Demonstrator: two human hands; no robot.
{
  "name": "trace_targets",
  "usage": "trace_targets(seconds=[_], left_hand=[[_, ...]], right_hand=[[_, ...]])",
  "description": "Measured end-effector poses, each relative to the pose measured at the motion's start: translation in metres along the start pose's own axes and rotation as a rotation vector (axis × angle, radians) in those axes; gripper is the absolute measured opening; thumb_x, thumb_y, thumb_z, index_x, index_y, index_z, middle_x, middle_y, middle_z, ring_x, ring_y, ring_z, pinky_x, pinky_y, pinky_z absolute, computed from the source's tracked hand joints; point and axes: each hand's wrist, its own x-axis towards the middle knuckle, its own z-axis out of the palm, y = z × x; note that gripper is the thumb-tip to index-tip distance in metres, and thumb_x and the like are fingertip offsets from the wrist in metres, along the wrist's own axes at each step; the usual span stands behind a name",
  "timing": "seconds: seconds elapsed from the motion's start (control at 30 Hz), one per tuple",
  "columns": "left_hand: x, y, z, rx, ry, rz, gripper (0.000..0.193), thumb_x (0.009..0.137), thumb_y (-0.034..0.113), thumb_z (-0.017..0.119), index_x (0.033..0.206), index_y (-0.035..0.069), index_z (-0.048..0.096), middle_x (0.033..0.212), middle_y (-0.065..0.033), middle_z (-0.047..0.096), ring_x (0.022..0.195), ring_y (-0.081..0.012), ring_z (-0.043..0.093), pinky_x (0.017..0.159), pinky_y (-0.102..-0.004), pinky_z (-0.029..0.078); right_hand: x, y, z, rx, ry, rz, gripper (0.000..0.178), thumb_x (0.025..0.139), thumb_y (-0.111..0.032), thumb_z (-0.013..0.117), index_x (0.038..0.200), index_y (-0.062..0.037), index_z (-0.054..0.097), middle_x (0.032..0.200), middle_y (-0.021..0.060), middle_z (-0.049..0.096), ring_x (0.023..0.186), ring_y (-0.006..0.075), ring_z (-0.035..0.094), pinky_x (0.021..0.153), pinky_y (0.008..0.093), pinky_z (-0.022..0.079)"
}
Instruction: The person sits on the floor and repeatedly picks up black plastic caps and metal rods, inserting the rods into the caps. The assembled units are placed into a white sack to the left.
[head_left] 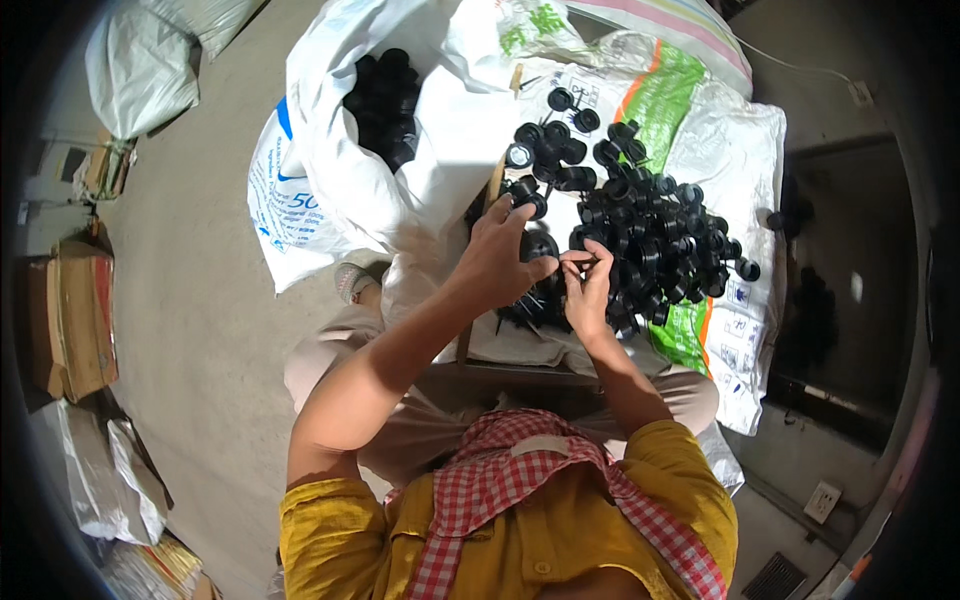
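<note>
Both hands work near left of a black pile (655, 235): the right hand (588, 287) pinches a thin dark strip (577, 262); the left hand (495, 258), half open, curves around a black round part (539, 245), grip unclear. Probably mid-handling; continuing calls for steadying that part.

Upper garment: a mustard-yellow shirt (535, 535) with a round, similarly coloured button (541, 568) at the near front. Its left sleeve (330, 515) and right sleeve (685, 475) are short and end near the elbow, leaving both forearms bare. Over it sits a red-and-white checked apron (490, 470) with matching left strap (437, 560) and right strap (668, 520); a plain pale patch (540, 446) marks its far part. Trousers (325, 355) are light beige. A shoe (351, 283), far left, shows a pale, greyish pattern. Left hand (494, 258) and right hand (588, 288) are bare.
</note>
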Motion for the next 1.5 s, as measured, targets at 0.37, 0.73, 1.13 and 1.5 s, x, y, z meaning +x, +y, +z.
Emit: trace_targets(seconds=[0.37, 0.73, 1.13, 1.5], left_hand=[[-0.022, 0.023, 0.006, -0.181, -0.227, 0.082, 0.040, 0.077, -0.002, 0.066, 0.115, -0.002, 0.057, 0.097, -0.0146, 0.066, 0.086, -0.0291, 0.067, 0.076, -0.0336, 0.055], [-0.014, 0.010, 0.012, -0.686, -0.362, 0.020, 0.033, 0.090, 0.004, 0.052, 0.122, -0.005, 0.054, 0.135, -0.0238, 0.049, 0.124, -0.0315, 0.050, 0.105, -0.0363, 0.038], [0.006, 0.026, 0.000, 0.522, 0.121, 0.408, 0.059, 0.063, -0.006, 0.061, 0.121, 0.004, 0.057, 0.082, -0.0162, 0.051, 0.083, -0.0335, 0.052, 0.078, -0.0427, 0.042], [0.036, 0.029, -0.073, 0.456, 0.286, 0.124, 0.078, 0.063, 0.006, 0.082, 0.134, 0.002, 0.048, 0.146, -0.0317, 0.026, 0.133, -0.0524, 0.026, 0.108, -0.0526, 0.029]], right_hand=[[0.008, -0.064, -0.054, 0.124, -0.688, 0.359, 0.022, 0.088, -0.008, 0.061, 0.106, 0.0011, 0.055, 0.097, 0.0086, 0.064, 0.090, 0.0166, 0.061, 0.082, 0.0296, 0.048], [0.005, -0.038, -0.016, 1.785, -0.219, 0.502, 0.027, 0.093, -0.032, 0.061, 0.096, -0.0058, 0.057, 0.093, 0.0076, 0.063, 0.090, 0.0202, 0.061, 0.084, 0.0327, 0.048], [0.011, 0.073, 0.034, -0.177, -0.062, 0.532, 0.054, 0.077, -0.011, 0.070, 0.127, -0.0097, 0.049, 0.117, 0.0149, 0.058, 0.113, 0.0302, 0.054, 0.094, 0.0416, 0.042], [0.127, 0.124, 0.071, -1.130, -0.384, -0.417, 0.061, 0.078, -0.011, 0.063, 0.135, -0.0101, 0.043, 0.139, 0.0090, 0.040, 0.136, 0.0296, 0.029, 0.112, 0.0466, 0.021]])
